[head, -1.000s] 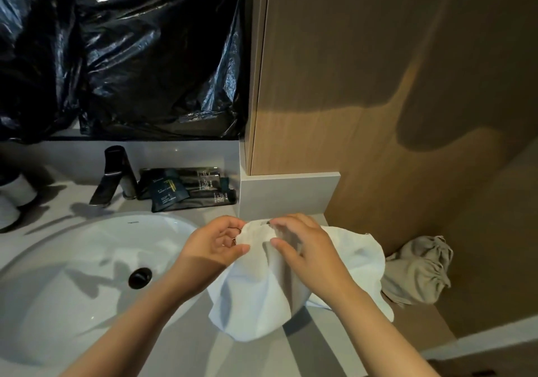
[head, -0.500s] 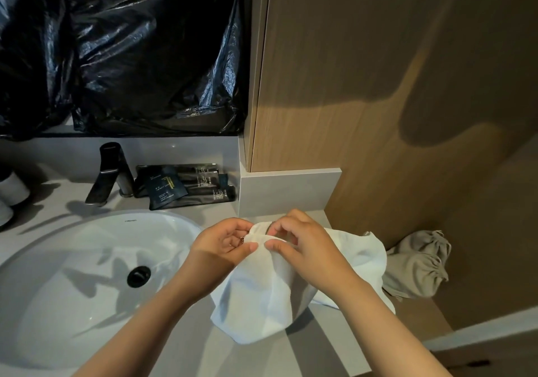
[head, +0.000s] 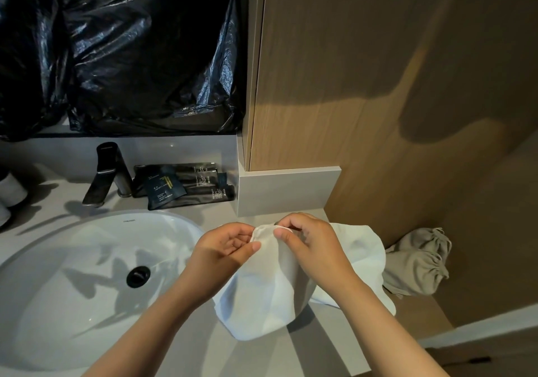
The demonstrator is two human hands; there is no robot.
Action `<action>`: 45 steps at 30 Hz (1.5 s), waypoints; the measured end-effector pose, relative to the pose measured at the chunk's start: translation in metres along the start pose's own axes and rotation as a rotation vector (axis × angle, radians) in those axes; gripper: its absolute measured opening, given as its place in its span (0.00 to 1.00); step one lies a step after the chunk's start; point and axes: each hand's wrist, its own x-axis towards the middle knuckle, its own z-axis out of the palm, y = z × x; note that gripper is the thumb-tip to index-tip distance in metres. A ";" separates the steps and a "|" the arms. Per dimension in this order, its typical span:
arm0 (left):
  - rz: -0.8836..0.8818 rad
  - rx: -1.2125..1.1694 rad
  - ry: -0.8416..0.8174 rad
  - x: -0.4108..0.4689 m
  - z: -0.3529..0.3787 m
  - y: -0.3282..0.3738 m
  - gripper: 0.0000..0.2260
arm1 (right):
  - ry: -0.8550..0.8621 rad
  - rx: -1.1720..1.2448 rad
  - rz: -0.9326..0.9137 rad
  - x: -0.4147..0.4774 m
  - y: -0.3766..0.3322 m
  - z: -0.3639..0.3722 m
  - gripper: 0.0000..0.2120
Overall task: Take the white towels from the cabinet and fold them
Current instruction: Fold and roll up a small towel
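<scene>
black plastic sheet (head: 131, 56) above | white basin (head: 58, 304), black drain (head: 138, 276) at its bottom | white towel (head: 262, 298) bunched on counter (head: 326, 347) just right of basin, top edge pinched by left hand (head: 224, 248) and right hand (head: 311, 242) | beige drawstring bag (head: 416, 263) beside towel | dark sachets (head: 186, 186) by faucet (head: 112, 170)

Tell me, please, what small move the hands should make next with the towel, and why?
Probably draw the hands apart along the edge to spread the towel. The left hand and right hand pinch its bunched top edge close together, and the rest hangs crumpled onto the counter, not yet flat.
</scene>
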 end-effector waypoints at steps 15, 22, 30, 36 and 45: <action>0.053 -0.124 0.216 0.002 0.015 0.003 0.08 | -0.040 0.053 -0.105 0.006 -0.002 0.000 0.09; 0.091 -0.103 0.216 0.004 0.017 0.002 0.08 | -0.089 0.038 -0.064 0.004 -0.001 0.000 0.10; 0.189 0.143 0.176 -0.006 0.015 -0.007 0.09 | 0.003 -0.012 -0.054 -0.002 -0.002 0.000 0.08; 0.328 0.320 0.108 -0.006 0.007 -0.010 0.04 | 0.079 0.010 -0.058 -0.002 -0.008 -0.004 0.07; 0.393 0.492 -0.004 -0.005 0.002 -0.020 0.11 | 0.155 -0.061 -0.179 0.017 -0.026 -0.034 0.05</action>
